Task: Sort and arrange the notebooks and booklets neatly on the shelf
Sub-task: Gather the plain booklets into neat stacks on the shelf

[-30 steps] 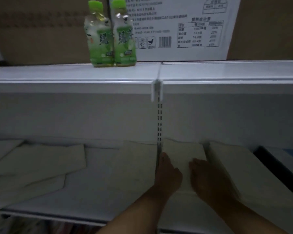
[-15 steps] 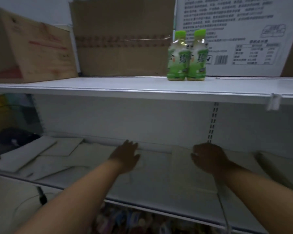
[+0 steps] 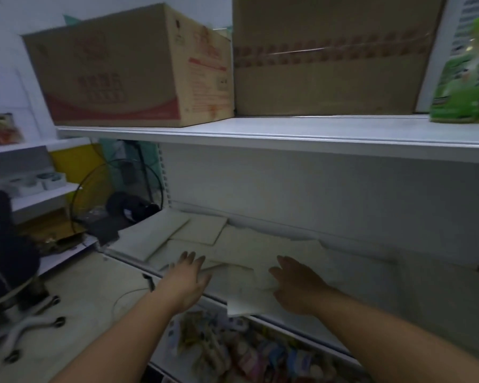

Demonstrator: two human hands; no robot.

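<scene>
Head view showed sorting barely begun, I judged: booklets lay askew toward eleven o'clock, one overhanging the shelf edge; left hand and right hand lay flat, gripping nothing.

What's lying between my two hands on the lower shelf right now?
The head view shows a pale booklet between the left hand and the right hand. Its near corner appears to overhang the front of the lower shelf.
</scene>
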